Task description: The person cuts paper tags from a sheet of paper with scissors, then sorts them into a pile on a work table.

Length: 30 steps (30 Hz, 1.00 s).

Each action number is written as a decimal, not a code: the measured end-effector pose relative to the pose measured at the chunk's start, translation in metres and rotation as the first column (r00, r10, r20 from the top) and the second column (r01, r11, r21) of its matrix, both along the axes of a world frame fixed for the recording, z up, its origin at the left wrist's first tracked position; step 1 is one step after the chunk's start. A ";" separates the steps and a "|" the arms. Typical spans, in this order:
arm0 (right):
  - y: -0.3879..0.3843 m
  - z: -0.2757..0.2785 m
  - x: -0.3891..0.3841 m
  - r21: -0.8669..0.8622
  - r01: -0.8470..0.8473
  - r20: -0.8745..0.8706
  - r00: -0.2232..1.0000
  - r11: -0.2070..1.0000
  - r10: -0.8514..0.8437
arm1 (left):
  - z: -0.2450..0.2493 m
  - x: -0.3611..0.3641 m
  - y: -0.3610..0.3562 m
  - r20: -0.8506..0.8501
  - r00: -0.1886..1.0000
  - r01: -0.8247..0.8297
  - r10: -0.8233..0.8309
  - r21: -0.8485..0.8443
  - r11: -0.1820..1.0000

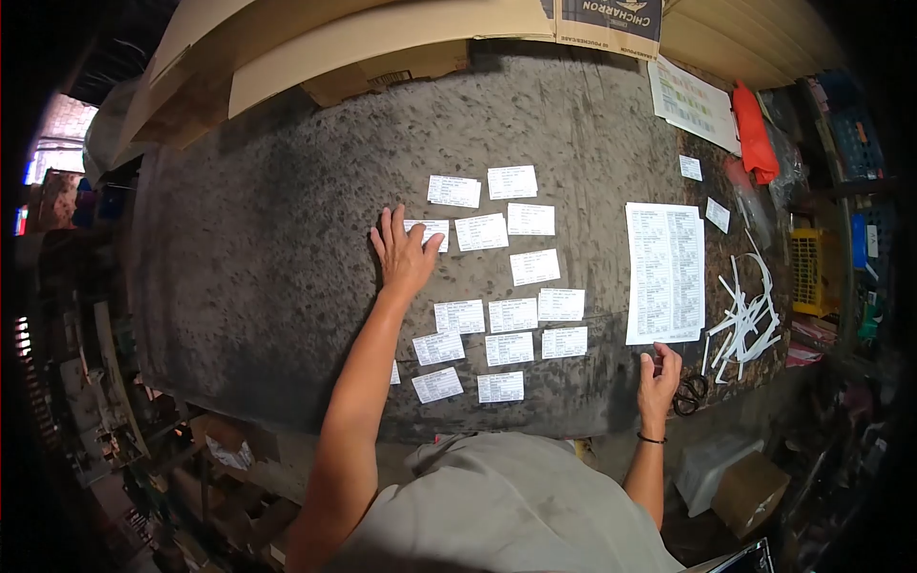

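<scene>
Right hand [659,374] sits at the near edge of the table [267,286], fingers curled at the bottom of the sheet [666,272], scissors [690,392] just beside it. Can't tell if it's gripping anything. Left hand [405,254] lies flat, fingers spread, pressing a card [435,229] among the rows, holding nothing.

cardboard sheets [382,38] lie beyond an orange cloth [755,134] and yellow crate [812,272].
</scene>
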State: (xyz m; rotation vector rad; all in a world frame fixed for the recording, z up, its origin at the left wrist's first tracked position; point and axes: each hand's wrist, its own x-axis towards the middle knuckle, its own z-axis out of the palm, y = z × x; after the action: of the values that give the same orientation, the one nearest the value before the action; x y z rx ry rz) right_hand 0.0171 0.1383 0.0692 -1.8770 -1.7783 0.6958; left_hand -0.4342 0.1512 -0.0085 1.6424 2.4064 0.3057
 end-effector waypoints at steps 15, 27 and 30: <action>-0.032 0.015 0.001 0.051 0.005 -0.020 1.000 0.999 -0.004 | 0.028 0.037 -0.133 0.381 0.919 -0.274 0.103 0.426 0.862; -0.054 0.002 -0.025 -0.028 -0.064 -0.119 0.991 0.998 0.060 | 0.041 0.093 -0.227 0.565 0.818 -0.303 0.106 0.267 0.915; -0.049 0.004 -0.030 -0.006 -0.072 -0.104 0.992 0.997 0.071 | 0.044 0.079 -0.223 0.611 0.777 -0.359 0.152 0.231 0.904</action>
State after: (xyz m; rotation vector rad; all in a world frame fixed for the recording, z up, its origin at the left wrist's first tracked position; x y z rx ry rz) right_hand -0.0129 0.0892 0.0733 -1.7584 -1.7862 0.8143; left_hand -0.3554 -0.0717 0.0354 1.0699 2.1491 1.1493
